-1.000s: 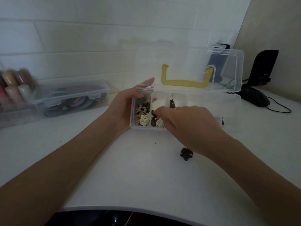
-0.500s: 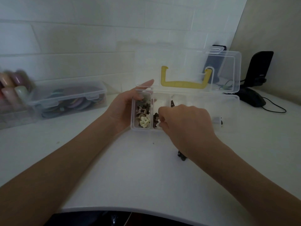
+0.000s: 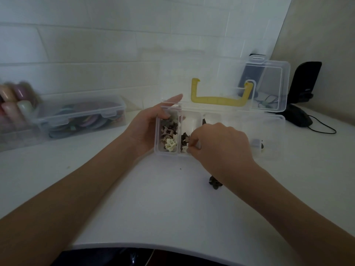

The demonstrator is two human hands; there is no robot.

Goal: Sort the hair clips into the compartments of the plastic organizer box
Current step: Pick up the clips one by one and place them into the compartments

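Note:
The clear plastic organizer box (image 3: 272,150) stands open on the white table, its lid with a yellow handle (image 3: 219,99) raised behind. My left hand (image 3: 146,129) grips the box's left end. The leftmost compartment holds several small clips in grey, brown and cream (image 3: 170,144). The second compartment holds dark clips (image 3: 184,139) and a white one (image 3: 184,149). My right hand (image 3: 221,148) reaches into that second compartment, fingertips pinched at the white clip. A dark clip (image 3: 215,184) lies on the table, partly hidden under my right wrist.
A closed clear case (image 3: 80,116) with coloured items sits at the left, beside a blurred rack of pastel pieces (image 3: 13,100). A black stand (image 3: 303,85) with a cable (image 3: 324,129) stands at the right. The table's front edge (image 3: 172,244) curves near me.
My right hand has shifted slightly left and deeper into the second compartment, covering more of the dark clip on the table. My left hand keeps its hold on the box.

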